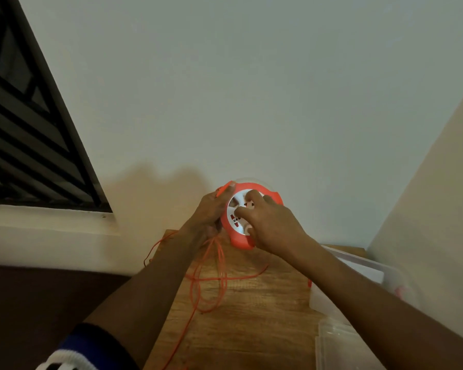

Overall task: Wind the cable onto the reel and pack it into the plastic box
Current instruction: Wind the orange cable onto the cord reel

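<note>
An orange and white cable reel [240, 237] is held up above the far end of the wooden table [251, 316], its white socket face turned toward me. My left hand [211, 209] grips the reel's left rim, and the cable runs down from it. My right hand [267, 222] lies on the white face, fingers curled on its centre. Loose orange cable [211, 279] hangs from the reel and lies in loops on the table, trailing off the near edge. The clear plastic box [358, 268] stands at the right, partly behind my right forearm.
A clear plastic lid [340, 345] lies on the table at the near right. A pale wall stands right behind the table and another closes in on the right. A dark barred window [24, 129] is at the left above a white ledge.
</note>
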`<act>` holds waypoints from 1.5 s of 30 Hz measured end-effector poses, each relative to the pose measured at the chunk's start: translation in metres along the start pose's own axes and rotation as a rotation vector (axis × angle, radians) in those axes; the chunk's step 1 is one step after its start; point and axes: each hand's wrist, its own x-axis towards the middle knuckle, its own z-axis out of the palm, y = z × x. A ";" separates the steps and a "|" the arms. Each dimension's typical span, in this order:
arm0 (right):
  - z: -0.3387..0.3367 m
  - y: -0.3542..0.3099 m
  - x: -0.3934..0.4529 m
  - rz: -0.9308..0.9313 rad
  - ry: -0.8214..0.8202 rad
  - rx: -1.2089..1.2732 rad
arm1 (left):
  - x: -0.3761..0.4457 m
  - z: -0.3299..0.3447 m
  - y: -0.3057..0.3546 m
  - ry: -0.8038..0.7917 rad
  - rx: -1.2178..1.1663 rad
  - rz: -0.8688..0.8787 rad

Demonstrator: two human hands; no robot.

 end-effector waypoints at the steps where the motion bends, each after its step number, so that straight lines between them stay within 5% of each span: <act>1: -0.002 0.002 0.001 -0.023 -0.041 -0.047 | 0.000 0.000 0.001 -0.006 0.014 0.000; 9: -0.002 0.004 0.003 -0.019 -0.007 -0.299 | 0.001 0.000 0.001 -0.072 0.025 -0.001; 17: 0.004 -0.001 0.011 0.116 -0.109 -0.212 | 0.007 0.014 -0.005 -0.024 -0.012 0.032; 21: 0.008 0.010 0.017 0.484 -0.010 0.189 | 0.013 0.016 -0.008 0.048 -0.020 0.069; 25: 0.022 0.004 0.014 0.563 -0.077 0.375 | 0.016 0.013 -0.015 0.077 0.018 0.099; 29: 0.010 0.006 0.015 0.995 -0.128 1.378 | 0.015 0.013 -0.022 0.100 -0.017 0.093; 31: 0.008 0.000 0.013 1.056 -0.114 1.622 | 0.015 0.013 -0.019 0.091 -0.051 0.091; 33: 0.011 -0.007 0.010 0.927 -0.079 1.375 | 0.016 0.012 -0.013 0.065 -0.094 0.073; 38: 0.013 0.001 -0.002 0.324 0.153 0.232 | 0.019 0.004 -0.004 0.037 -0.089 0.029; 40: 0.013 0.006 -0.002 0.121 0.068 0.066 | 0.018 0.003 -0.004 0.000 -0.041 0.044; 45: 0.006 0.013 0.007 -0.040 -0.090 -0.031 | 0.014 0.004 -0.008 -0.077 0.083 0.062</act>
